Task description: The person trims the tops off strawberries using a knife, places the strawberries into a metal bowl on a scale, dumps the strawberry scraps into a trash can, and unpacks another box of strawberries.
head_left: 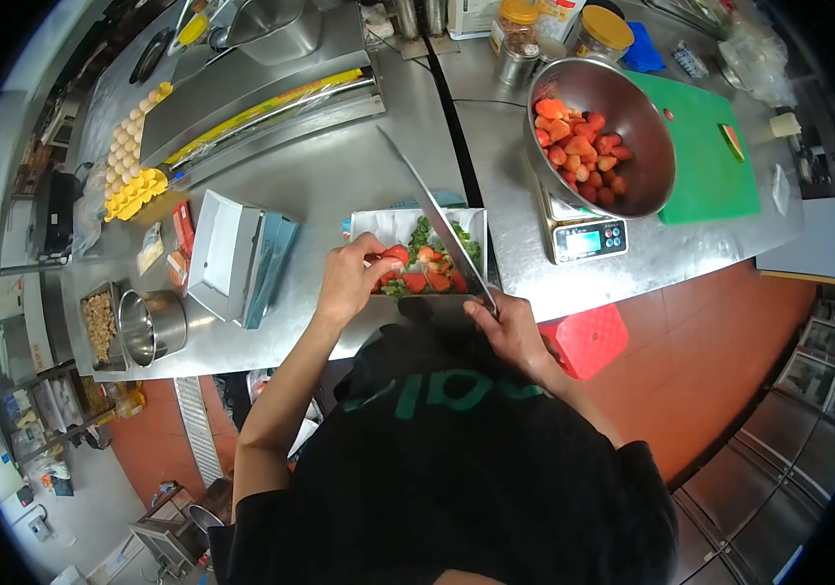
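Observation:
My left hand is closed, its fingertips pinching a red strawberry over the left side of a white box. Inside that box lie more strawberries along the near side and green leafy tops toward the back. My right hand is wrapped round the handle of a long knife, at the box's near right corner. Its blade slants up and left across the box, the tip over the steel counter beyond. A steel bowl of strawberries stands on a digital scale to the right.
A green cutting board lies right of the bowl. Left on the counter are nested empty boxes, a steel pot, a tray of crumbly brown food and eggs. A cling-film dispenser sits behind. A red stool stands below.

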